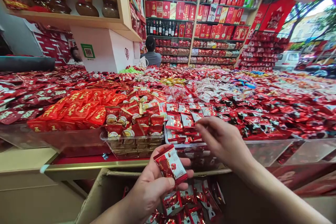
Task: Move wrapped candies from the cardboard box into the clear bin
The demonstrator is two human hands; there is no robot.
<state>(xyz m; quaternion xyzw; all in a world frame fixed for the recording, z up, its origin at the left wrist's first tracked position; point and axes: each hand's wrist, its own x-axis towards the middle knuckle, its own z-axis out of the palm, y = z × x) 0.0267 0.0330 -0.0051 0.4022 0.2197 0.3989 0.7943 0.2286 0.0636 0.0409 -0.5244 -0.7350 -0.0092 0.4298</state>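
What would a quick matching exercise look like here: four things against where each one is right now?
Things:
1. left hand
2. right hand
3. cardboard box
4. person in grey

Places:
A. far back, by the shelves
B. below the counter, with packets inside
C. holding a stack of red-and-white packets
D. reaching over the clear tray of matching packets

Pairs: 1-C, 2-D, 3-B, 4-A
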